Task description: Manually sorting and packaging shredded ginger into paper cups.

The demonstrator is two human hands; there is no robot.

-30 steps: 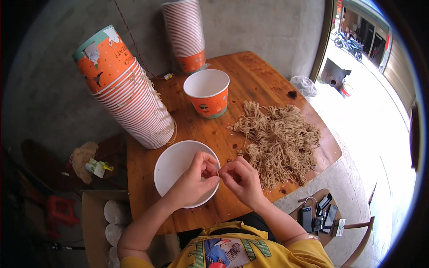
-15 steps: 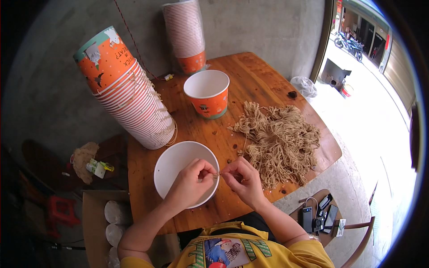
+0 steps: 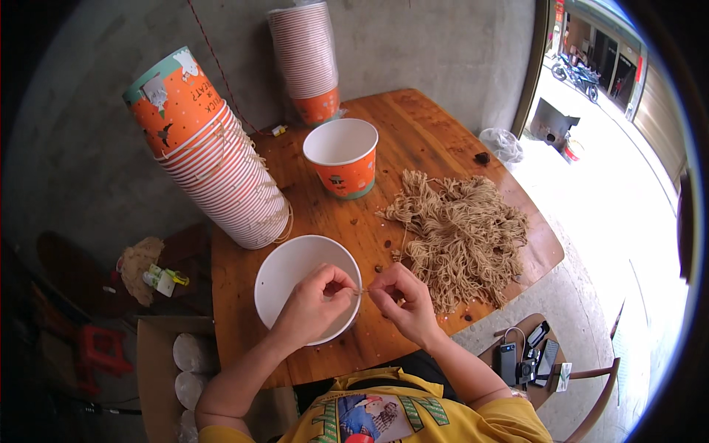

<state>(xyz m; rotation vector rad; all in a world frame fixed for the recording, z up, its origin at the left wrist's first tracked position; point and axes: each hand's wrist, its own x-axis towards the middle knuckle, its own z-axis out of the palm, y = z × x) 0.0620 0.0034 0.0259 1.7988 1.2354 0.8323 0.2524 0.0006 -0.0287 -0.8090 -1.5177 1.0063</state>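
A white-lined paper bucket (image 3: 284, 277) stands in front of me on the wooden table, its mouth facing up. My left hand (image 3: 319, 299) reaches over its right rim, fingers pinched on a thin tan cord (image 3: 360, 291). Just outside that rim my right hand (image 3: 405, 303) is pinched on the same cord, fingertips close to the left ones. Where the cord meets the bucket is too small to make out. A heap of tan cords (image 3: 469, 236) lies to the right of my right hand. Behind sits an orange printed bucket (image 3: 347, 173), upright.
A tall leaning stack of nested buckets (image 3: 221, 170) with cord loops stands at the table's left. Another stack, wrapped in plastic (image 3: 304, 59), is by the wall. An open cardboard box (image 3: 159, 369) is below left. A stool with a phone (image 3: 508, 362) stands at right.
My right hand has shifted slightly, its fingers turning a little at the cord. The left hand stays almost in place.
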